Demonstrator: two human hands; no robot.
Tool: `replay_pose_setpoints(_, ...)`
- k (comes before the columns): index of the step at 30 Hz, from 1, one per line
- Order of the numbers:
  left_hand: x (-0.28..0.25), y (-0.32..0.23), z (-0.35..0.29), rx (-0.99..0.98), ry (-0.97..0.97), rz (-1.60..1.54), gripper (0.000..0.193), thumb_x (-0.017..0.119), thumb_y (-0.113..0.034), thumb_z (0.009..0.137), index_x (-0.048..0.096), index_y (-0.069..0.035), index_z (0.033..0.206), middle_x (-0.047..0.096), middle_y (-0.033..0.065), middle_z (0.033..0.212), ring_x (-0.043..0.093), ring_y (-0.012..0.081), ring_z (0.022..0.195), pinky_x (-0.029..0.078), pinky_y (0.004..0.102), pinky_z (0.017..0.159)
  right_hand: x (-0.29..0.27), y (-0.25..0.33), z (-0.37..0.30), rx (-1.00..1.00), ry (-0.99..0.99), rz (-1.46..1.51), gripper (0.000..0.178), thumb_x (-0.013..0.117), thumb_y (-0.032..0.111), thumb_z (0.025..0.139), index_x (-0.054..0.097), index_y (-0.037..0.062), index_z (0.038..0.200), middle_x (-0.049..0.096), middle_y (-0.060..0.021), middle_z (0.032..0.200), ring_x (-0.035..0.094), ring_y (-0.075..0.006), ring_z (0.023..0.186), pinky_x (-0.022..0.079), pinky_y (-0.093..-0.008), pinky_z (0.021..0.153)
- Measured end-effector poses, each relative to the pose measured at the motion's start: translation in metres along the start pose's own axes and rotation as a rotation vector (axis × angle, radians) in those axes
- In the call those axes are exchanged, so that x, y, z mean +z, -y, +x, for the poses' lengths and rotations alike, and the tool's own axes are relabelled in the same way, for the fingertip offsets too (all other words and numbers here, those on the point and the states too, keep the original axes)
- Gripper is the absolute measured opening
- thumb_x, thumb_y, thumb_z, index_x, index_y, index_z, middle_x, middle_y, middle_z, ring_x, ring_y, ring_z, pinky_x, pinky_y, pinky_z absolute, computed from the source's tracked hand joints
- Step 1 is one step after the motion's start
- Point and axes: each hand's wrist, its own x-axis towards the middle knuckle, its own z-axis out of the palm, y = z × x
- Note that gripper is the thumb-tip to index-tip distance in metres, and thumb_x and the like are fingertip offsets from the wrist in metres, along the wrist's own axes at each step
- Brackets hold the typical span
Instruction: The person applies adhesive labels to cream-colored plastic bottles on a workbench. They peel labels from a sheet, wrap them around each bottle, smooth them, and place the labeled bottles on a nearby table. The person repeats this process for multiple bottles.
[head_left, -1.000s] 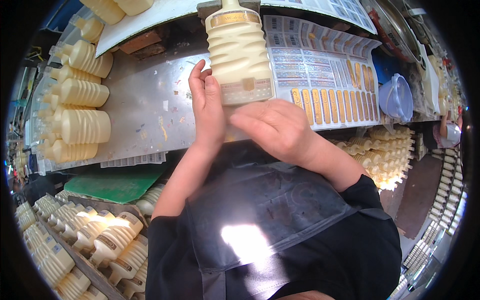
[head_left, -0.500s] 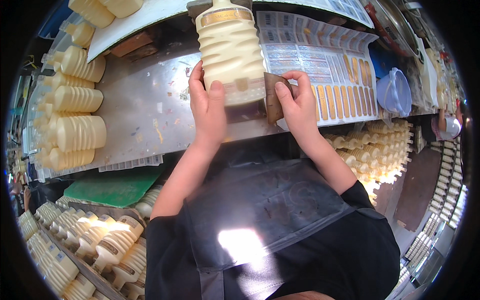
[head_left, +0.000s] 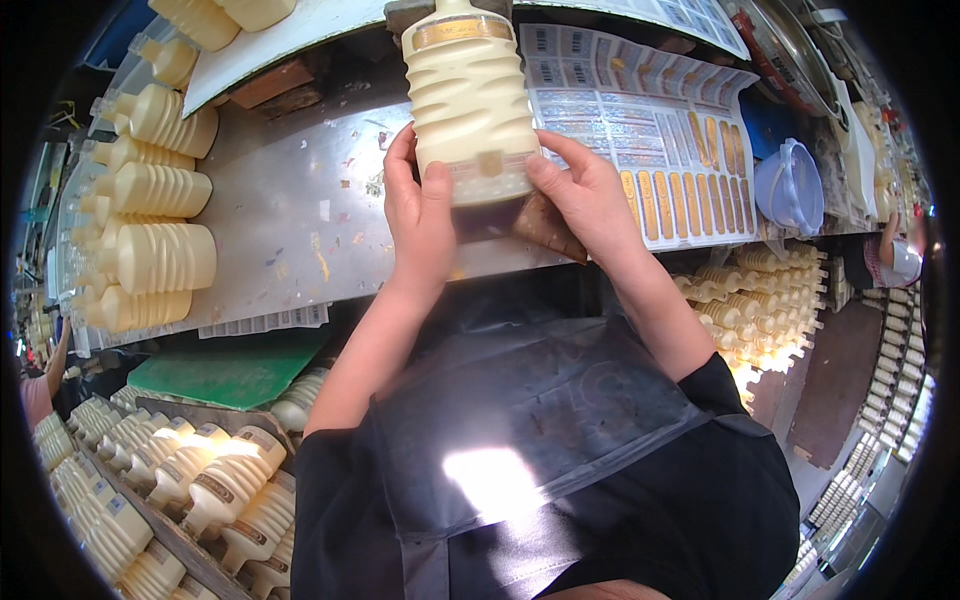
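A large cream-coloured bottle with wavy ridges lies on its back, its neck pointing away from me. It carries a gold label near the shoulder and a clear band across its lower part. My left hand wraps the lower left side, thumb on top. The lower right side is gripped by my right hand, thumb against the bottle's edge. Under that hand a brown flat piece sticks out beside the base; whether the fingers also hold it is hidden.
A label sheet with gold strips lies right of the bottle. Beyond it stands a blue bucket. Similar bottles line the table's left end. More fill a crate at lower left, near a green board. Others stand at right.
My right hand has moved from the brown piece onto the bottle's side, and the piece has tilted lower. The bottle has shifted slightly right. A person's arm has come in at far left.
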Motion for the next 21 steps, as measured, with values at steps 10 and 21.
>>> replay_pose_setpoints(10, -0.014, 0.007, -0.001, -0.060, 0.112, -0.265, 0.059, 0.047, -0.032, 0.110, 0.029, 0.002, 0.155, 0.043, 0.0168, 0.153, 0.042, 0.0229, 0.141, 0.031, 0.0378, 0.120, 0.001, -0.008, 0.005, 0.006, -0.001, 0.104, 0.041, 0.064, 0.027, 0.103, 0.066, 0.0013, 0.135, 0.071, -0.0031, 0.093, 0.062, -0.0065, 0.081, 0.051, -0.0232, 0.075)
replay_pose_setpoints(21, -0.020, -0.013, -0.005, -0.117, 0.140, -0.063, 0.082, 0.080, -0.018, 0.083, 0.036, 0.001, 0.149, 0.049, 0.0169, 0.143, 0.048, 0.0255, 0.135, 0.037, 0.0396, 0.117, -0.001, 0.051, -0.012, -0.590, -0.150, -0.577, 0.023, 0.069, 0.002, 0.094, 0.069, 0.0009, 0.116, 0.074, -0.0122, 0.108, 0.072, -0.0211, 0.098, 0.056, -0.0333, 0.085)
